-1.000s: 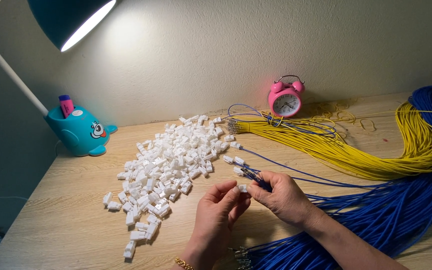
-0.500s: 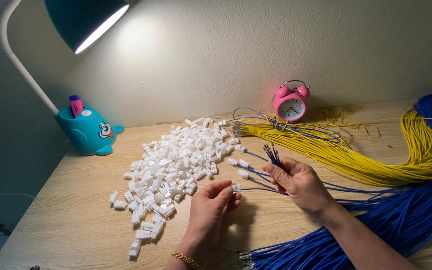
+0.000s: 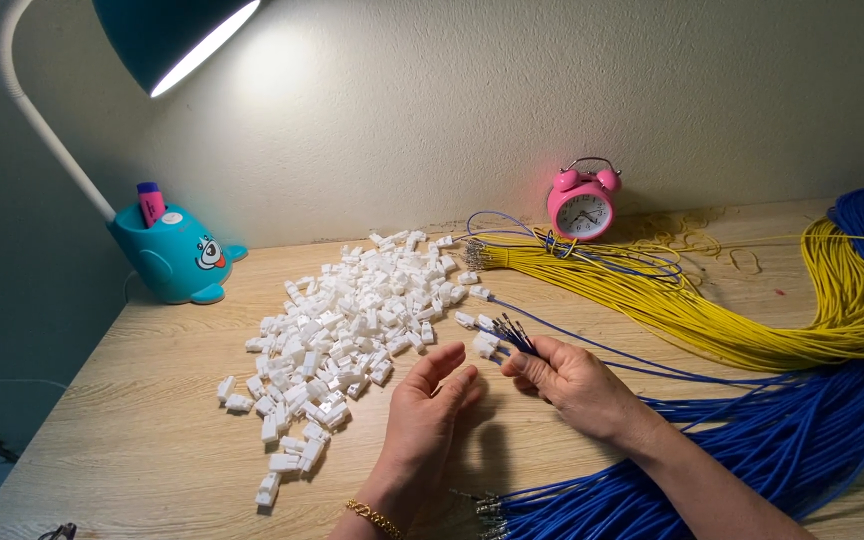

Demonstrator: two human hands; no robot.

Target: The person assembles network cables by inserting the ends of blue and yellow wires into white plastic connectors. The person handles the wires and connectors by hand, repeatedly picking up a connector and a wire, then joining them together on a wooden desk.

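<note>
My right hand (image 3: pixel 574 382) pinches a few blue wires (image 3: pixel 652 362) near their metal-tipped ends, which point up and left toward the connectors. My left hand (image 3: pixel 427 412) rests open on the wooden table (image 3: pixel 152 440) just left of it, fingers spread, holding nothing. A large pile of small white plastic connectors (image 3: pixel 347 325) lies in front of both hands. A few loose white connectors (image 3: pixel 482 340) sit right by the wire tips.
A big bundle of blue wires (image 3: pixel 782 440) curves along the right and front. A yellow wire bundle (image 3: pixel 712 310) lies behind it. A pink alarm clock (image 3: pixel 582 200) stands by the wall. A teal desk lamp base (image 3: pixel 177 255) sits at the left.
My left hand has opened and drawn away from the wire ends. My right hand has lowered the blue wire tips toward the table.
</note>
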